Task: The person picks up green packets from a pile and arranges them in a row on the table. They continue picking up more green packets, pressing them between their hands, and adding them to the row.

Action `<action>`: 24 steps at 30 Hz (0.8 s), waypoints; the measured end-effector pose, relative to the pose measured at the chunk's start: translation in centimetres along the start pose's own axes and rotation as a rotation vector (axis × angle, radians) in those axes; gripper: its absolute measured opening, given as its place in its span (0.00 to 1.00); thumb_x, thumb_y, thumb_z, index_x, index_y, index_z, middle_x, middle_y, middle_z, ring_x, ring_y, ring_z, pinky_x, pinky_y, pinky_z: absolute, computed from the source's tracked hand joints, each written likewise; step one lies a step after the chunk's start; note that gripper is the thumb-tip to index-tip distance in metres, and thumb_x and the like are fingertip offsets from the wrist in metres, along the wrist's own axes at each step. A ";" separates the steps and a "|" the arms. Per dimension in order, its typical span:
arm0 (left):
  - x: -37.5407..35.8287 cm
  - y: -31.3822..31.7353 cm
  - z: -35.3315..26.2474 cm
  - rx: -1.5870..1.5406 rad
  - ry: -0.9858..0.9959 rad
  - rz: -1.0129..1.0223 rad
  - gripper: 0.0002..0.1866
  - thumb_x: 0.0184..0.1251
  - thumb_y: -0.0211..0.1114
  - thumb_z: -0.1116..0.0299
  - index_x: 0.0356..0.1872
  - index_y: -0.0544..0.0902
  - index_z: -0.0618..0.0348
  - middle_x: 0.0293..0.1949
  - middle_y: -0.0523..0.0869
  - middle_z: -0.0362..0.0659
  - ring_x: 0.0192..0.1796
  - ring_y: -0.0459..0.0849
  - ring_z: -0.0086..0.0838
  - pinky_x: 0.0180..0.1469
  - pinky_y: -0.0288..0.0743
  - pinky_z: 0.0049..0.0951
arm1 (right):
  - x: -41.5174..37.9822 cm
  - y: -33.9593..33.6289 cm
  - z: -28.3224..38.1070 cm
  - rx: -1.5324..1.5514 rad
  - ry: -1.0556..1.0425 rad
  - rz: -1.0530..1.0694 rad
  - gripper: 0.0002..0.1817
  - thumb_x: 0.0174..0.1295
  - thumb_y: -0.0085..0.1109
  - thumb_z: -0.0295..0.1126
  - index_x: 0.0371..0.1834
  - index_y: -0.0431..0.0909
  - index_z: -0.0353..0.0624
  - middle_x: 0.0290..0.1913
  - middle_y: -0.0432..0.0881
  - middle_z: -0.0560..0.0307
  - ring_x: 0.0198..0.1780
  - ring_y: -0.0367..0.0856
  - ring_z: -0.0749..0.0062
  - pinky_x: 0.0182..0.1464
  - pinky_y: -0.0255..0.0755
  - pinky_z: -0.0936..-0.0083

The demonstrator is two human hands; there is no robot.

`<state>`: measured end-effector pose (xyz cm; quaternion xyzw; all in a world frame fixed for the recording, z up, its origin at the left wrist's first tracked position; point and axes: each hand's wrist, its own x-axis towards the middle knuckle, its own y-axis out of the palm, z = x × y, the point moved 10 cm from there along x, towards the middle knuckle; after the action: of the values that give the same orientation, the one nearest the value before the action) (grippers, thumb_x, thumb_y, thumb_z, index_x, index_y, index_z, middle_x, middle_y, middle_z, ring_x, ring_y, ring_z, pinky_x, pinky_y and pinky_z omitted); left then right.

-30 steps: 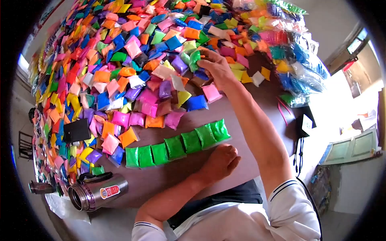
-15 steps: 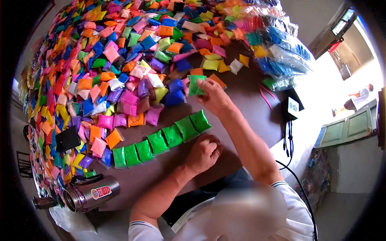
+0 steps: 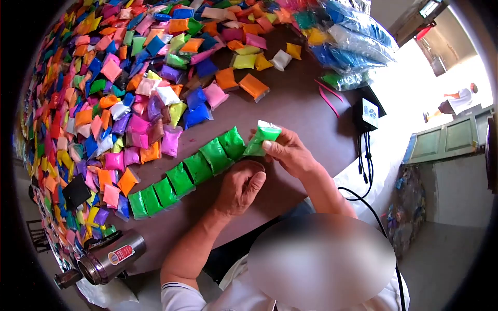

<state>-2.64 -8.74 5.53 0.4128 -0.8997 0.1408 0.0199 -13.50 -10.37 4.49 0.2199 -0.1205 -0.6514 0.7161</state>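
My right hand (image 3: 291, 151) pinches a green packet (image 3: 263, 136) between thumb and fingers, beside the upper right end of a slanted row of green packets (image 3: 181, 180). Several packets make up that row, lying flat side by side on the brown table (image 3: 290, 103). My left hand (image 3: 241, 187) rests just below the row's right end, holding nothing visible. Its thumb stands apart from its loosely bent fingers. Two orange packets (image 3: 254, 87) and a pink packet (image 3: 215, 95) lie farther up the table.
A huge heap of mixed coloured packets (image 3: 111, 70) covers the left and far side. Plastic-wrapped bundles (image 3: 358, 44) are stacked at the far right, near a pink strip (image 3: 328, 98) and a black box with cables (image 3: 367, 115). A steel flask (image 3: 113, 256) lies at lower left.
My right hand has brought the green packet from the heap's edge down to the row's right end. My left hand has loosened from a curled fist. The whole view has shifted slightly.
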 end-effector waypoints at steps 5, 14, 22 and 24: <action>0.0 -0.1 0.2 -0.010 -0.008 0.008 0.22 0.75 0.50 0.54 0.32 0.79 0.66 0.31 0.79 0.47 0.35 0.77 0.36 0.38 0.70 0.32 | -2.6 0.0 0.3 -0.047 0.037 0.008 0.15 0.65 0.62 0.35 0.51 0.78 0.39 0.43 0.81 0.68 0.43 0.76 0.83 0.47 0.71 0.81; 0.4 -0.8 -1.7 -0.141 0.062 -0.040 0.27 0.76 0.45 0.50 0.32 0.78 0.66 0.31 0.79 0.47 0.39 0.78 0.36 0.44 0.70 0.34 | -4.6 2.7 4.1 -0.889 -0.552 -0.032 0.27 0.46 0.60 0.16 0.55 0.75 0.37 0.58 0.74 0.45 0.58 0.76 0.51 0.60 0.69 0.68; 0.6 -0.9 -0.6 -0.150 -0.052 -0.061 0.18 0.75 0.52 0.61 0.33 0.79 0.68 0.31 0.80 0.48 0.35 0.79 0.36 0.40 0.72 0.33 | -5.9 2.6 4.3 -0.814 -0.594 -0.060 0.21 0.61 0.59 0.24 0.58 0.72 0.33 0.64 0.71 0.42 0.62 0.74 0.56 0.61 0.68 0.68; 0.6 -0.7 -0.4 -0.002 -0.041 -0.005 0.15 0.74 0.55 0.64 0.34 0.80 0.67 0.31 0.81 0.48 0.35 0.80 0.40 0.41 0.72 0.36 | -5.9 0.9 3.3 -0.563 -0.443 -0.221 0.21 0.62 0.61 0.27 0.58 0.73 0.33 0.62 0.72 0.44 0.59 0.75 0.61 0.57 0.70 0.72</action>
<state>-2.53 -9.52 6.13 0.4177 -0.8990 0.1314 0.0020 -14.93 -5.06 8.50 -0.1201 -0.0643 -0.7643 0.6304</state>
